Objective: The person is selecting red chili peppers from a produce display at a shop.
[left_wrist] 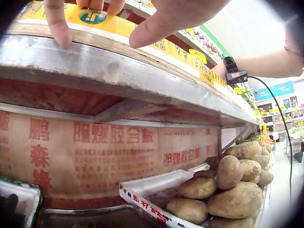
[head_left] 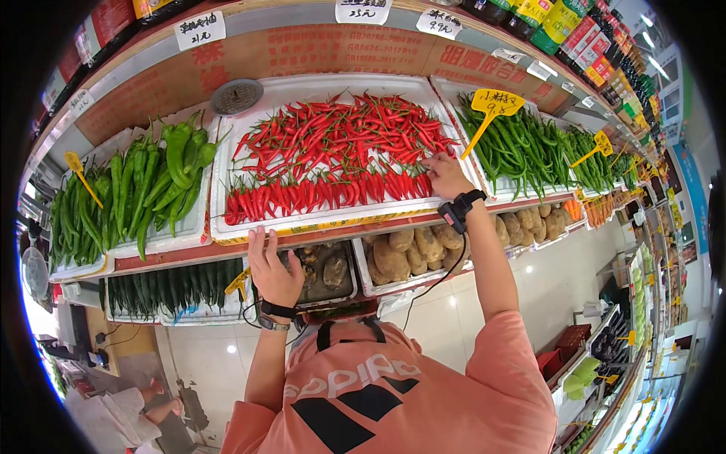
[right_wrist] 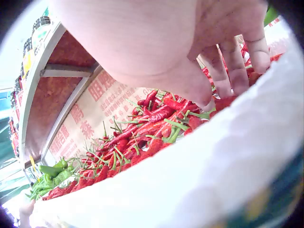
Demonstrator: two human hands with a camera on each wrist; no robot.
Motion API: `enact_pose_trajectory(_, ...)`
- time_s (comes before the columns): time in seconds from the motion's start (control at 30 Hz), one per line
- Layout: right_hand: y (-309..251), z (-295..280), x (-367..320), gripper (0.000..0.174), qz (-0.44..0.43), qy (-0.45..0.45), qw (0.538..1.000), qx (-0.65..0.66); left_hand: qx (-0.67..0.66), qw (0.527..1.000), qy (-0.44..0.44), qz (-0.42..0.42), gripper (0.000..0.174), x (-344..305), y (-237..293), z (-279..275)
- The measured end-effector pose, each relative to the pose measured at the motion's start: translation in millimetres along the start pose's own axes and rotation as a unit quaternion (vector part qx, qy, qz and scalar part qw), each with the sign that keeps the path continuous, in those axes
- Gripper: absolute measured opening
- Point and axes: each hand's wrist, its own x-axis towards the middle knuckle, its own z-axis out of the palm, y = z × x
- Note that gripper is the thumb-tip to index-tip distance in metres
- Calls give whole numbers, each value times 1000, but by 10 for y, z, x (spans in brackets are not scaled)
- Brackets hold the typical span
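Two hands at a white foam tray [head_left: 225, 168] of red chillies [head_left: 340, 140] on a shop shelf.

We see the chillies heaped loosely at the back of the tray and lined up in a row along its front. Our right hand [head_left: 449, 178] reaches in at the row's right end, fingertips among the chillies; we cannot tell whether it pinches one. Our left hand [head_left: 274, 277], fingers extended and spread, is at the front edge. Long green peppers [head_left: 136, 181] lie left of the tray, potatoes [head_left: 393, 262] below.
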Motion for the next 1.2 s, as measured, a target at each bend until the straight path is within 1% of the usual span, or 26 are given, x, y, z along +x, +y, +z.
enact_pose_trajectory(0.07, 48, 68, 15, 34, -1, 23, 999, -41, -6, 1000, -3, -1, 61, -3, -2, 0)
enact_pose_trajectory(0.17, 84, 103, 24, 28, 12, 56, 998, -4, -17, 1000, -9, -3, 61, -4, -12, -3)
enact_pose_trajectory(0.27, 48, 60, 2, 25, 17, 99, 994, -34, -17, 1000, -9, 0, 60, -7, -21, -8)
enact_pose_trajectory(0.37, -51, -60, -128, 23, 33, 118, 992, -26, -16, 1000, -9, 0, 60, -7, -22, -8)
enact_pose_trajectory(0.4, -24, -66, -169, 22, 1, 149, 988, -32, -16, 1000, -9, 0, 60, -8, -23, -5)
enact_pose_trajectory(0.5, -131, -246, -374, 22, 9, 105, 994, -12, -16, 1000, -9, 1, 60, -10, -27, -4)
enact_pose_trajectory(0.53, -143, -283, -450, 22, 1, 106, 994, -7, -16, 1000, -9, 1, 60, -10, -27, -5)
enact_pose_trajectory(0.63, -159, -394, -608, 22, 7, 67, 997, 37, -12, 1000, -8, 3, 60, -7, -23, -5)
enact_pose_trajectory(0.67, -175, -381, -649, 20, 3, 88, 996, 22, -7, 1000, -4, 2, 60, -5, -17, -1)
enact_pose_trajectory(0.77, -204, -426, -672, 16, 41, 59, 991, 114, 2, 1000, 2, 2, 61, 1, -12, 14)
enact_pose_trajectory(0.87, -115, -362, -606, 14, 57, 83, 989, 107, 7, 1000, 0, 2, 61, -3, -15, 20)
enact_pose_trajectory(0.97, -190, -308, -604, 19, 62, 114, 982, 139, 4, 1000, -6, 1, 62, 3, -13, 13)
enact_pose_trajectory(1.07, -170, -258, -575, 23, 53, 105, 981, 151, -1, 1000, -10, 1, 63, -17, -26, 25)
enact_pose_trajectory(1.2, -206, -299, -554, 24, 62, 111, 981, 147, 2, 1000, -7, -4, 61, 4, 4, 7)
